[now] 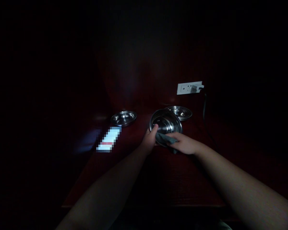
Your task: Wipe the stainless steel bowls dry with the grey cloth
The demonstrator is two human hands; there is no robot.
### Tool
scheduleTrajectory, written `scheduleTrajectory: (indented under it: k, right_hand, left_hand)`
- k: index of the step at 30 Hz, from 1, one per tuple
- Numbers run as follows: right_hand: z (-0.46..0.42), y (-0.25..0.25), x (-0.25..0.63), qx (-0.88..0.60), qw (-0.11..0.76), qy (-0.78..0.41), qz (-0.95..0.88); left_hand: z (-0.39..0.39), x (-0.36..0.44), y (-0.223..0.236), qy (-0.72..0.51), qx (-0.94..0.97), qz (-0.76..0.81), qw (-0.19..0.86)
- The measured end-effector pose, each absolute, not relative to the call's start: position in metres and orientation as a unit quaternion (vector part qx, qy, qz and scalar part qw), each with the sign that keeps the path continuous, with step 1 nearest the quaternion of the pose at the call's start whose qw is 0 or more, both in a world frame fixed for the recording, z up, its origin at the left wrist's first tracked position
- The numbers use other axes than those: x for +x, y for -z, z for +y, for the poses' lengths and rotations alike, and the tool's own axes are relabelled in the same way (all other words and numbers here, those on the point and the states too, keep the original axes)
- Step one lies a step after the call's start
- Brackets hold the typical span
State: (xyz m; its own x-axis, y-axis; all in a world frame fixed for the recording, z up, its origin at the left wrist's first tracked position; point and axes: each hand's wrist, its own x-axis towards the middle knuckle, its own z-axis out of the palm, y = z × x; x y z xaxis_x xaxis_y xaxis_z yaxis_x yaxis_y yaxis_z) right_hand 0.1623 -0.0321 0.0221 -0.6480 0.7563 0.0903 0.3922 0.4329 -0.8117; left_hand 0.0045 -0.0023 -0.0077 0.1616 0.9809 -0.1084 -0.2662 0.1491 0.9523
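Two hands on a tilted metal bowl (172, 123), over the table (177, 179), partly in front of a shallow dish (185, 112). Left hand (149, 140) grips its rim, thumb inside; right hand (187, 144) pinches a limp cloth (165, 138) against the near rim. Bowl probably light, stiff, slick, hard to break; rim offers best purchase. Left fingers, bowl's underside hidden; table contact unclear. Bright slab (109, 139) pixelated; surroundings lost in dark.
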Motion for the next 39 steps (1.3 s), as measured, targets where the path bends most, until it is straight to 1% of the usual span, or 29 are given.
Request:
scheduleTrajectory:
  k: [3,7,13,19,23,29,35,39]
  right_hand:
    - [-0.037,-0.027,0.159,-0.33,0.241,-0.379,-0.83]
    - [-0.038,-0.028,0.156,-0.307,0.257,-0.294,-0.868]
    - [-0.027,-0.013,0.163,-0.427,0.257,-0.152,-0.854]
    - [-0.023,-0.011,0.168,-0.515,0.228,-0.092,-0.821]
    - [-0.021,-0.013,0.171,-0.55,0.214,-0.087,-0.803]
    - [-0.022,-0.02,0.174,-0.582,0.163,-0.106,-0.79]
    - [-0.033,-0.033,0.171,-0.558,0.136,-0.138,-0.807]
    - [-0.039,-0.039,0.168,-0.496,0.169,-0.201,-0.828]
  left_hand:
    - [-0.004,0.002,0.006,-0.45,0.446,0.413,0.654]
    - [-0.007,-0.001,0.004,-0.405,0.495,0.376,0.67]
    - [-0.008,-0.005,0.007,-0.388,0.524,0.352,0.672]
    - [-0.007,-0.007,0.009,-0.378,0.532,0.348,0.673]
    - [-0.008,-0.007,0.007,-0.385,0.524,0.344,0.677]
    - [-0.007,-0.005,0.007,-0.425,0.484,0.356,0.677]
    - [-0.002,-0.003,0.009,-0.446,0.451,0.374,0.677]
    - [0.0,-0.003,0.008,-0.443,0.44,0.382,0.681]
